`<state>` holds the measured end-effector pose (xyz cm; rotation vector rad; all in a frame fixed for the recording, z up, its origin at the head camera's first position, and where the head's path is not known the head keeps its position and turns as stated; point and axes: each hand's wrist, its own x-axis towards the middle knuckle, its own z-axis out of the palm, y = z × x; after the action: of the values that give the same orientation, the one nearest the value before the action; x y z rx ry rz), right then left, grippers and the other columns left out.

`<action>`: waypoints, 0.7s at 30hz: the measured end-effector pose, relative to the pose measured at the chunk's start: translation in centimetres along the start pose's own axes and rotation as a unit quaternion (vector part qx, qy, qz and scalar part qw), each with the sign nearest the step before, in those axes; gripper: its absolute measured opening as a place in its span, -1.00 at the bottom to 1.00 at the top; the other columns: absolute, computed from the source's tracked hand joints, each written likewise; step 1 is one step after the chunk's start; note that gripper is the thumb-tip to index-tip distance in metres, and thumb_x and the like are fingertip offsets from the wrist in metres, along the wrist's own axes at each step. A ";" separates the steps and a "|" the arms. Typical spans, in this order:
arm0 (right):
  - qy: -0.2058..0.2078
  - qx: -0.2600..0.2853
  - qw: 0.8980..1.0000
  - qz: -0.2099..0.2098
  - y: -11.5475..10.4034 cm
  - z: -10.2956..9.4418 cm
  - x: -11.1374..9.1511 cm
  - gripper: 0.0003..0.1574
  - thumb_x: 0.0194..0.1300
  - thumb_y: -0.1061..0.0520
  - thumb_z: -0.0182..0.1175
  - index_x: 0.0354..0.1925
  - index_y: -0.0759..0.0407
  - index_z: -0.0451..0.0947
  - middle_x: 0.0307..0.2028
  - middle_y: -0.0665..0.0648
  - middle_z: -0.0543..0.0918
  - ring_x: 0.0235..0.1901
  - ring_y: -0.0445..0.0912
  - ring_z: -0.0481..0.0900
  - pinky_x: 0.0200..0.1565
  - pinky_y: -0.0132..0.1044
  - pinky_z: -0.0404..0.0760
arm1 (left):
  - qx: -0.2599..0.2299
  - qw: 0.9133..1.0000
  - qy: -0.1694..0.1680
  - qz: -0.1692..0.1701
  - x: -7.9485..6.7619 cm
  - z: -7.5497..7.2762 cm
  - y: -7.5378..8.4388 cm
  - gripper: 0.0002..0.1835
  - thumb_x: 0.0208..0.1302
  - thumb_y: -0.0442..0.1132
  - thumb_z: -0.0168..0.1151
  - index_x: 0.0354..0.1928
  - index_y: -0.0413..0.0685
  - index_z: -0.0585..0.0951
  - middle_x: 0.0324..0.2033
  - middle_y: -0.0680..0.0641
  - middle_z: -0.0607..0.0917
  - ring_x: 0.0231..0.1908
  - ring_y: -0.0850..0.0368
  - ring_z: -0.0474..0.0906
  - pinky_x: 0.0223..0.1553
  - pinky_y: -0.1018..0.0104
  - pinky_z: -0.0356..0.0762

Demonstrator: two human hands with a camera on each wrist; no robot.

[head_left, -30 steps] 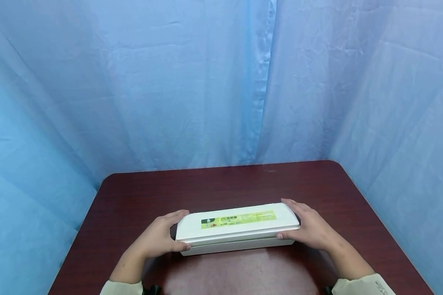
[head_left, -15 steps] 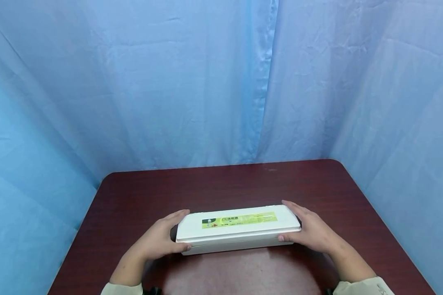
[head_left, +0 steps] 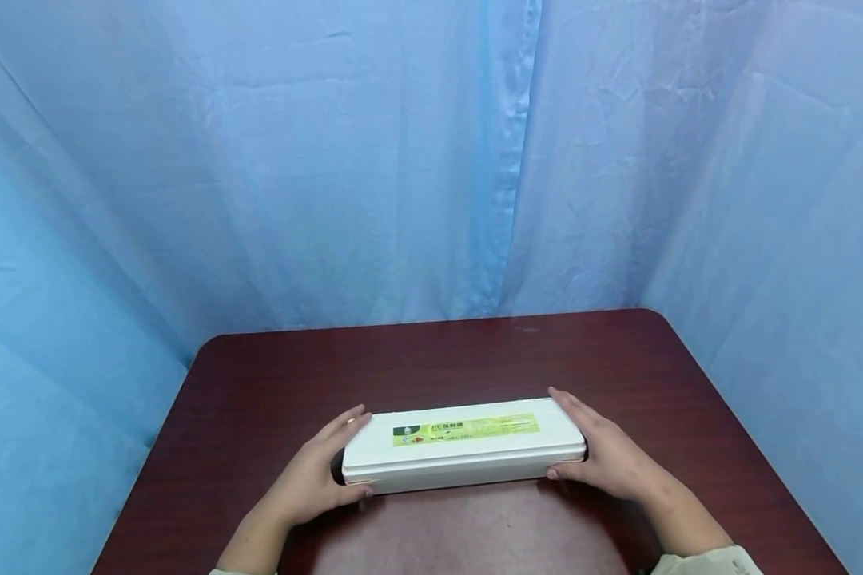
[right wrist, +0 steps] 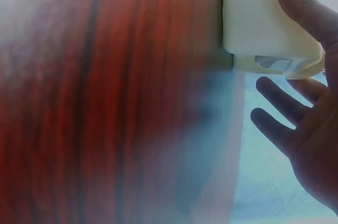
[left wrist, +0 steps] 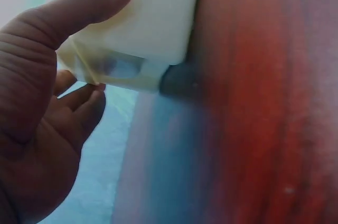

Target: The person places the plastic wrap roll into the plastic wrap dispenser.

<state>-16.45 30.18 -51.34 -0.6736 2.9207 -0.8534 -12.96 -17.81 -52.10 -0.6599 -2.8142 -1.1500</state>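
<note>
A long white cling film box (head_left: pixel 431 460) with a green and yellow label (head_left: pixel 467 429) lies lengthwise across the table, its lid down. At its left end my left hand (head_left: pixel 308 477) spans the box, thumb at the front side and fingers at the back edge. My right hand (head_left: pixel 614 457) grips the opposite end the same way, thumb low on the front corner. In the left wrist view the thumb (left wrist: pixel 90 10) lies over the pale box face (left wrist: pixel 158 23). The right wrist view shows the box end (right wrist: pixel 259 18) between thumb and fingers, some fingers standing free below.
The dark red wooden table (head_left: pixel 446 359) has rounded far corners. Blue curtains (head_left: pixel 374 176) hang behind it and along both sides. Light sleeves (head_left: pixel 705 561) show at the bottom edge of the head view.
The gap between lid and base seen along the front has closed. Both thumbs have slid a little lower on the front side, and the box has stayed nearly in place.
</note>
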 end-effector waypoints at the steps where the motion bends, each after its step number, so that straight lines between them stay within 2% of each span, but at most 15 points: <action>1: 0.003 -0.004 1.000 -0.004 0.0 0.0 0.0 0.53 -0.06 -0.54 0.50 0.68 -0.20 -0.03 0.56 0.21 0.25 0.44 0.17 0.34 0.28 0.19 0.47 | 0.000 1.000 0.008 0.003 -0.1 0.1 0.0 0.17 -0.16 -0.12 0.78 0.58 0.22 0.35 0.54 0.03 0.33 0.47 0.05 0.31 0.26 -0.12 0.51; 4: 0.010 -0.018 1.000 -0.011 0.0 0.1 -0.1 0.48 -0.02 -0.54 0.48 0.67 -0.19 0.00 0.55 0.18 0.26 0.43 0.15 0.37 0.25 0.18 0.49 | 0.005 1.000 0.023 0.007 -0.2 0.3 0.0 0.12 -0.13 -0.11 0.77 0.55 0.14 0.40 0.52 0.03 0.37 0.44 0.07 0.36 0.23 -0.09 0.54; 9: 0.021 -0.039 0.999 -0.019 -0.1 0.1 -0.2 0.45 0.01 -0.49 0.50 0.67 -0.13 0.03 0.55 0.18 0.29 0.41 0.14 0.40 0.23 0.15 0.53 | 0.017 0.999 0.038 0.013 -0.4 0.5 0.2 0.08 -0.13 -0.09 0.76 0.53 0.10 0.43 0.50 0.02 0.40 0.42 0.05 0.41 0.22 -0.08 0.57; 15: 0.032 -0.076 0.996 -0.029 -0.4 0.3 -0.4 0.46 0.05 -0.37 0.56 0.67 -0.07 0.00 0.55 0.21 0.28 0.40 0.12 0.42 0.21 0.11 0.55 | 0.051 0.997 0.047 0.017 -0.7 0.7 0.3 0.05 -0.08 -0.04 0.73 0.53 0.15 0.43 0.51 0.01 0.40 0.37 0.03 0.47 0.19 -0.06 0.60; 21: 0.022 -0.088 0.996 -0.020 -0.7 0.5 -0.7 0.49 0.09 -0.26 0.58 0.69 -0.03 -0.11 0.58 0.20 0.21 0.43 0.07 0.39 0.22 0.05 0.56 | 0.079 0.995 0.056 0.029 -0.9 0.8 0.2 0.05 -0.06 -0.01 0.71 0.54 0.18 0.41 0.52 -0.03 0.37 0.31 0.01 0.53 0.13 -0.03 0.65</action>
<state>-15.50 29.68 -51.47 -0.7347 3.0577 -0.6271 -11.94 -17.48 -52.78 -0.6397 -2.7366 -0.9119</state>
